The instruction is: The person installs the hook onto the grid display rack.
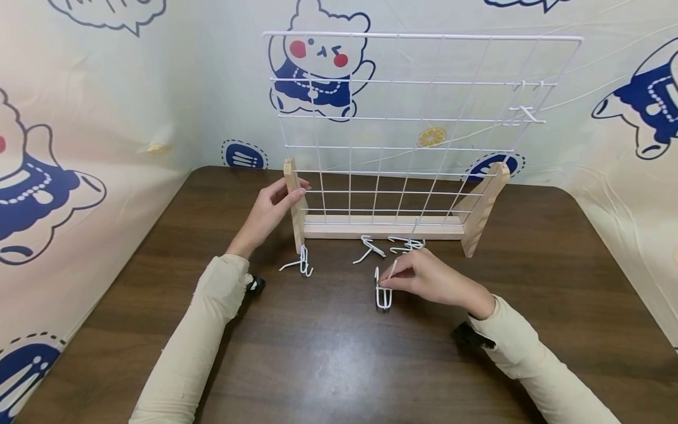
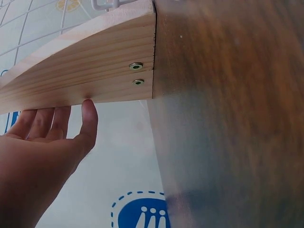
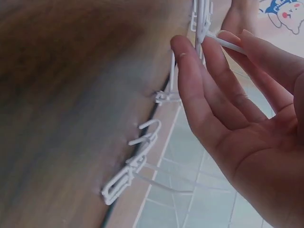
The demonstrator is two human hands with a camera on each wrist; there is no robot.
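My left hand [image 1: 265,212] holds the left wooden side piece [image 1: 298,221] of a stand that carries a white wire grid panel [image 1: 424,37]. In the left wrist view the thumb lies against the edge of that wood, with the other fingers passing behind it. My right hand [image 1: 431,277] pinches the prong of a white wire hook [image 1: 384,300] above the table, in front of the stand. Other white hooks lie on the table: one by the left foot [image 1: 303,262], one at the middle [image 1: 373,246], and a tangled cluster [image 1: 413,244] just behind the right hand.
One white hook [image 1: 526,112] hangs on the grid's upper right. A wooden crossbar [image 1: 381,231] joins the left side piece to the right one [image 1: 482,206]. The brown table [image 1: 339,365] meets a cartoon-printed sheet [image 1: 212,76] at the back and sides.
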